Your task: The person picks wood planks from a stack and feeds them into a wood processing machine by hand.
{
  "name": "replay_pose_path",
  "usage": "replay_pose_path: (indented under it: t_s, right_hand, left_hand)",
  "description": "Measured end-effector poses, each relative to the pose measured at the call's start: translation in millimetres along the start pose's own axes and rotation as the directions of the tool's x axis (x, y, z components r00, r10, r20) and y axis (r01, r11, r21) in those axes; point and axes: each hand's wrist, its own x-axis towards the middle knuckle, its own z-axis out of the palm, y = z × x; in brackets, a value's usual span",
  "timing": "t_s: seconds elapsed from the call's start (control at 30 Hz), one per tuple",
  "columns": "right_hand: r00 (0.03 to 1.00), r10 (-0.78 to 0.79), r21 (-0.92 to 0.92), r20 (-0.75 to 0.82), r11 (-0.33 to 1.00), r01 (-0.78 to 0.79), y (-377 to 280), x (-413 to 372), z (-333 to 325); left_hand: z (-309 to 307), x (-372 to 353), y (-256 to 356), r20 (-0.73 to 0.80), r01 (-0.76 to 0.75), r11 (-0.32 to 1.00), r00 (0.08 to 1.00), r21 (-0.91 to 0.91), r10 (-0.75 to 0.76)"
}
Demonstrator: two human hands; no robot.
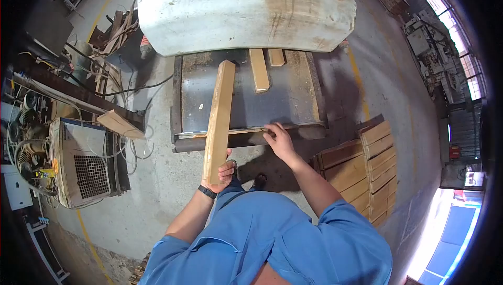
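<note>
My left hand (pixel 225 172) is closed around the near end of a long wooden board (pixel 220 112), tilted up with its far end over the metal machine bed (pixel 199 99). A dark watch band circles that wrist. My right hand (pixel 279 142) holds nothing, its fingers spread at the front edge of the bed, close to the roller (pixel 241 142). Two more wooden pieces lie on the bed: a longer wooden strip (pixel 259 70) and a shorter wooden block (pixel 276 57). Their far ends run under the white machine hood (pixel 246 15).
At the right, wooden boards (pixel 380 164) are stacked on the floor. A boxy machine with a grille (pixel 84 164) stands at the left, with hoses around it. A bin of wood scraps (pixel 123 49) is farther back. Yellow lines (pixel 359 85) mark the concrete floor.
</note>
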Motion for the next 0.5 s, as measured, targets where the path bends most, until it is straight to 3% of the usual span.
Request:
replay_pose_path:
  t_s: [0.07, 0.17, 0.27, 0.37, 0.4, 0.47, 0.5]
  right_hand:
    - [0.996, 0.089, -0.009, 0.031, 0.996, -0.088, 21, -25, 0]
    - [0.993, 0.114, -0.064, 0.030, 0.992, -0.111, 45, -63, -7]
    - [0.994, 0.099, -0.024, 0.057, 0.995, -0.097, 62, -97, -23]
    - [0.988, 0.148, -0.053, 0.048, 0.988, -0.146, 82, -130, -30]
    - [0.949, 0.305, -0.071, 0.083, 0.952, -0.299, 84, -139, -35]
    - [0.930, 0.359, -0.101, 0.077, 0.931, -0.351, 89, -157, -44]
    - [0.920, 0.385, -0.115, 0.073, 0.919, -0.376, 91, -165, -49]
  left_hand:
    - [9, 3, -10, 0.133, -0.041, 0.997, 0.990, -0.073, 0.050]
    - [6, 12, -18, 0.192, -0.042, 0.983, 0.978, -0.176, 0.077]
    - [0, 23, -27, 0.217, -0.039, 0.974, 0.972, -0.223, 0.088]
    - [2, 29, -37, 0.114, -0.129, 0.983, 0.983, -0.134, 0.144]
    - [7, 31, -40, 0.012, -0.157, 0.986, 0.988, 0.063, 0.156]
    - [16, 33, -42, -0.172, -0.137, 0.885, 0.957, 0.446, 0.234]
    - [-8, 30, -28, -0.309, -0.056, 0.785, 0.900, 0.617, 0.307]
